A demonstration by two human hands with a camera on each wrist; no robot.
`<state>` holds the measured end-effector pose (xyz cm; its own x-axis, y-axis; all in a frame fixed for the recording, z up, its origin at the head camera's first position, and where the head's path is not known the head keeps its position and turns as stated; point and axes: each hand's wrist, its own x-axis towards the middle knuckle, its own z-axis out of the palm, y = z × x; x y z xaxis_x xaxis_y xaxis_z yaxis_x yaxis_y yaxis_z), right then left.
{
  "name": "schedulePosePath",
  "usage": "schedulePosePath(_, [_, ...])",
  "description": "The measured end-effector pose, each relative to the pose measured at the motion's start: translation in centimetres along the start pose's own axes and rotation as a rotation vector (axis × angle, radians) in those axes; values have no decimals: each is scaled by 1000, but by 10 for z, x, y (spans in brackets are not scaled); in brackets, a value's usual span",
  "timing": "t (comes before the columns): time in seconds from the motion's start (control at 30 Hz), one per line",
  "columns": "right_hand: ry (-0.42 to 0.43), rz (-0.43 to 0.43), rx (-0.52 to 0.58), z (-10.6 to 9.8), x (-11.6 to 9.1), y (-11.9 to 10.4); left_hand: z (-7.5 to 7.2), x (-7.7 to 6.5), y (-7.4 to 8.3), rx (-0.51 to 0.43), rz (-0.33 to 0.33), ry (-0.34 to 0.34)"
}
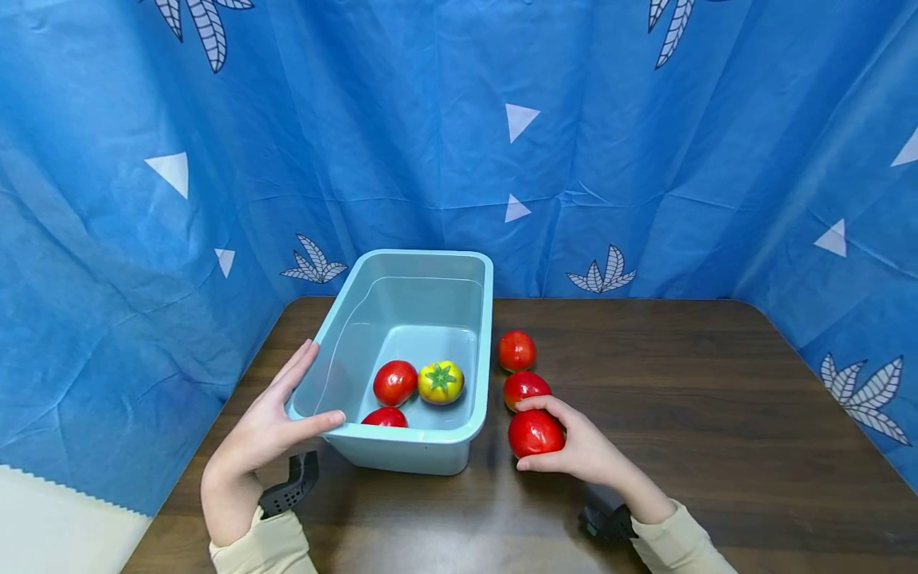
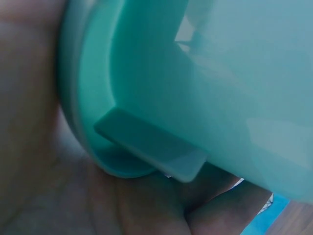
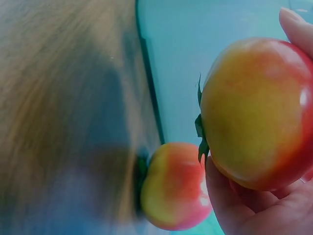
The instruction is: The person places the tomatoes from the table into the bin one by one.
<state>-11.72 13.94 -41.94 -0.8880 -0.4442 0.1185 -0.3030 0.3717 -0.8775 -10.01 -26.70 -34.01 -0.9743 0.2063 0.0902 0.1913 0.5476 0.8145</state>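
My right hand (image 1: 584,446) grips a red tomato (image 1: 535,434) beside the bin, thumb on the near side and fingers on the far side. In the right wrist view, the held tomato (image 3: 257,115) shows a yellowish side and a green calyx. Just beyond it in the head view is a second red tomato (image 1: 527,388), with a third tomato (image 1: 516,351) farther back. My left hand (image 1: 265,426) holds the near left corner of a light blue plastic bin (image 1: 402,454), thumb over the near rim, fingers along the left side.
Inside the bin lie a red tomato (image 1: 395,383), a yellow tomato (image 1: 441,382) with its green calyx up, and another red tomato (image 1: 386,418) partly hidden by the near rim. The dark wooden table (image 1: 688,383) ends at a blue patterned curtain (image 1: 445,119).
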Motion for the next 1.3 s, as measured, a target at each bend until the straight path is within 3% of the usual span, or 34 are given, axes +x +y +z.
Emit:
schedulePosePath(0.37, [20,4,3,-6,-2,-8,0,0,0,8,2,0])
schedulePosePath(0.8, [97,-7,7,-27,0,-28,-1,0,2,7,-5,-3])
schedulePosePath(1.3, [133,17,24,-31,1,-48,-1,0,1,20,-5,0])
